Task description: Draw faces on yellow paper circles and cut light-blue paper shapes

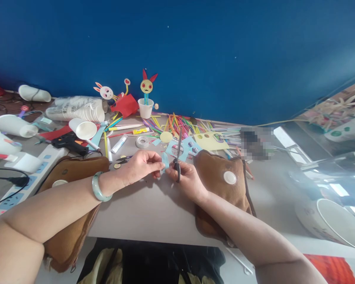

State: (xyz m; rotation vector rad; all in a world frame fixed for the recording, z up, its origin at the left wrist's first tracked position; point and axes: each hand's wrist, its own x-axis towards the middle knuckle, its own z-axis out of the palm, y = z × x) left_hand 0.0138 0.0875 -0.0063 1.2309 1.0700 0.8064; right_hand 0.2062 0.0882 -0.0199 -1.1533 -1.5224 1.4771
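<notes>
My left hand, with a jade-coloured bangle at its wrist, pinches a small light-blue paper piece. Close on its right, my right hand is closed around a pair of scissors, whose blades point up and away from me. The right fingertips come close to the paper; I cannot tell whether they grip it too. Behind the hands lies a light-blue sheet with cut-out holes, near a pale yellow paper circle. A roll of tape lies just beyond my left hand.
Brown cushions lie under or beside both forearms. A power strip and a black glue gun are on the left. Paper cups, colourful pipe cleaners and a rabbit figure in a cup stand along the blue wall.
</notes>
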